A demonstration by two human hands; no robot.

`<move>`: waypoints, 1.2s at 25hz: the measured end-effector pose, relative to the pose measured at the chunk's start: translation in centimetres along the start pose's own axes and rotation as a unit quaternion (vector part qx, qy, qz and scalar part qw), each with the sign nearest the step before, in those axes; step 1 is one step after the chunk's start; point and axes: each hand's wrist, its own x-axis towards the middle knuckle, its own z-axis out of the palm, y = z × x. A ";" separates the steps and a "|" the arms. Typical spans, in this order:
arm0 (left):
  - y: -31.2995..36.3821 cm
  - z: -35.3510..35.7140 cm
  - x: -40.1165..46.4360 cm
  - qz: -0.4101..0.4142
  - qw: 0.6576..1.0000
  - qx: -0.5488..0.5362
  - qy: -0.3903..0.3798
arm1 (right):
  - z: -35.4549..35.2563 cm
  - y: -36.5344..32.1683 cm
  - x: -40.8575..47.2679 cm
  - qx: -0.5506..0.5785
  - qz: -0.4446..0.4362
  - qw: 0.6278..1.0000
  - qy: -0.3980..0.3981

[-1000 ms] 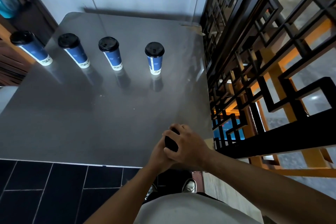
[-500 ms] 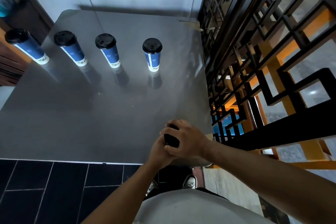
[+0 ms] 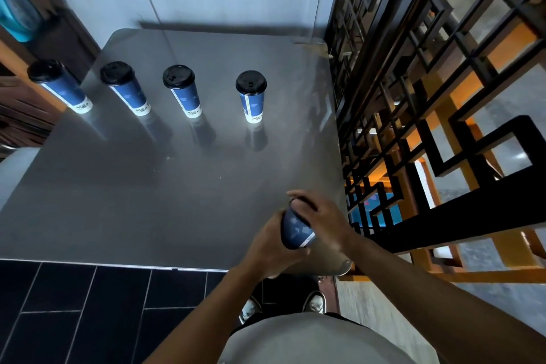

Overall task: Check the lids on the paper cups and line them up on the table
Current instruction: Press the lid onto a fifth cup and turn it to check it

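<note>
Fifth cup [image 3: 296, 227] tilted, lid end away, gripped by left hand [image 3: 270, 247]; right hand [image 3: 323, 221] curled over lid; row's end cup [image 3: 251, 96] straight ahead on desk [image 3: 147, 201].

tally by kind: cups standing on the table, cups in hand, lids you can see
Cups standing in the row on the table: 4
Held cup, gripped by left hand and right hand: 1
Black lids fully visible: 4; the held cup's top is covered by the right hand
Total cups: 5
</note>
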 end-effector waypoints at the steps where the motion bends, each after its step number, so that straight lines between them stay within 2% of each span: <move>1: 0.5 -0.2 -0.2 -0.004 1.000 0.002 -0.011 | -0.3 0.1 0.4 0.084 0.039 0.996 0.010; 3: 1.5 -0.5 -0.3 -0.031 0.999 0.000 -0.034 | -0.8 0.0 1.0 0.180 0.091 0.979 0.012; 6: 3.2 -0.7 0.0 -0.077 0.996 -0.019 -0.052 | -1.7 -0.6 1.1 0.245 0.111 0.963 -0.003; 12: 4.0 -0.4 -0.1 -0.108 0.991 -0.018 -0.077 | -2.2 0.2 1.1 0.232 0.088 0.968 -0.026; 15: 4.4 -0.7 -0.2 -0.138 0.987 -0.030 -0.079 | -1.9 0.5 1.1 0.266 0.118 0.956 -0.043; 16: 4.6 -0.8 -0.2 -0.155 0.983 -0.064 -0.074 | -1.7 0.4 1.3 0.285 0.129 0.949 -0.036; 17: 4.8 -1.0 -0.2 -0.181 0.972 -0.137 -0.066 | -1.5 0.4 1.6 0.309 0.128 0.942 -0.016; 18: 5.0 -1.1 -0.1 -0.206 0.946 -0.243 -0.062 | -1.2 0.5 1.9 0.341 0.120 0.932 0.011; 20: 5.5 -1.6 0.2 -0.234 0.858 -0.455 -0.048 | -0.6 0.4 2.4 0.397 0.117 0.908 0.060; 21: 5.6 -1.9 0.5 -0.231 0.829 -0.509 -0.033 | -0.3 0.4 2.5 0.412 0.126 0.900 0.067; 24: 5.6 -2.4 1.7 -0.202 0.833 -0.514 0.018 | 0.8 0.0 2.6 0.397 0.169 0.901 0.049; 26: 5.6 -2.2 2.3 -0.222 0.818 -0.529 0.036 | 1.7 0.1 2.7 0.402 0.183 0.896 0.045; 30: 6.1 -1.7 3.2 -0.242 0.833 -0.490 0.085 | 3.0 1.4 3.1 0.516 0.237 0.822 0.048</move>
